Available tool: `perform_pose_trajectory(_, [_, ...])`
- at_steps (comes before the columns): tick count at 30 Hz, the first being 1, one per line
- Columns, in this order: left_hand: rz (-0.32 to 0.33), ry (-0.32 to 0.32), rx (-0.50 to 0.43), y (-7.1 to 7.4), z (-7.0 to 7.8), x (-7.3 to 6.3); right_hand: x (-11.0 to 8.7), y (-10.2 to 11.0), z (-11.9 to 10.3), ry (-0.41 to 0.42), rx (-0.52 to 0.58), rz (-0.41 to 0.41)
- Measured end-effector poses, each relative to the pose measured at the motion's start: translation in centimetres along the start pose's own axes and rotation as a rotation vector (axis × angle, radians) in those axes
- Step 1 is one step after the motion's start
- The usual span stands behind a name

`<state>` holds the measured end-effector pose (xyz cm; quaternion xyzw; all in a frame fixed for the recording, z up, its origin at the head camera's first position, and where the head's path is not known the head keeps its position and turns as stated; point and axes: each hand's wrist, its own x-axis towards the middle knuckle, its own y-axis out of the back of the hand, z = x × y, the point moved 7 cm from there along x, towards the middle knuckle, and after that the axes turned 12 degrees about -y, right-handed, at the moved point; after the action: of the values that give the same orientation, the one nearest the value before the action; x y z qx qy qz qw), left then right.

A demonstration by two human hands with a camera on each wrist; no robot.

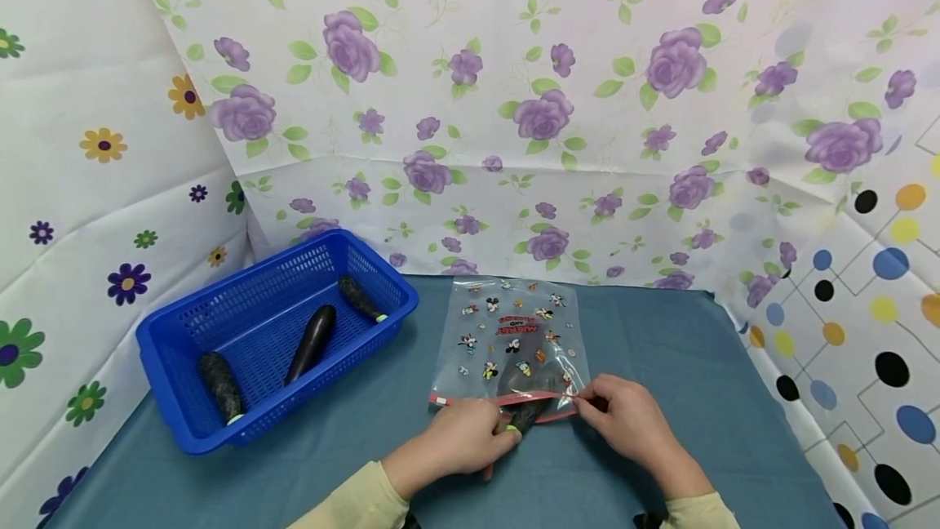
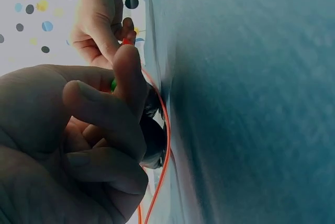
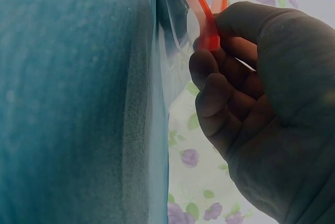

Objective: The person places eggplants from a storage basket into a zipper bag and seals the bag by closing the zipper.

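Note:
A clear zip bag with cartoon prints and a red zip edge lies on the table, its mouth towards me. Dark shapes show through its film; a dark one looks like an eggplant, though the print blurs it. At the mouth, my left hand pinches the pale green end of a dark, bumpy cucumber, whose far part is inside the bag. My right hand pinches the right corner of the red zip edge between thumb and forefinger. In the left wrist view the cucumber is mostly behind the fingers.
A blue plastic basket stands to the left, holding an eggplant and two dark bumpy cucumbers, one near and one far. A blue-green cloth covers the table. Flowered sheets hang behind.

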<state>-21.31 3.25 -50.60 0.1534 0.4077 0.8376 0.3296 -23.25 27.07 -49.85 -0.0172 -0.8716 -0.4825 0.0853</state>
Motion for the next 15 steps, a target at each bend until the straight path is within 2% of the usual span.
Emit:
perform_pose_trajectory(10, [-0.021, -0.038, -0.072, -0.32, -0.02, 0.42, 0.02, -0.08, 0.03, -0.020, -0.009, -0.015])
perform_pose_trajectory(15, [-0.045, -0.051, -0.060, -0.43, 0.25, 0.57, -0.02, -0.08, 0.04, -0.020, -0.009, -0.013])
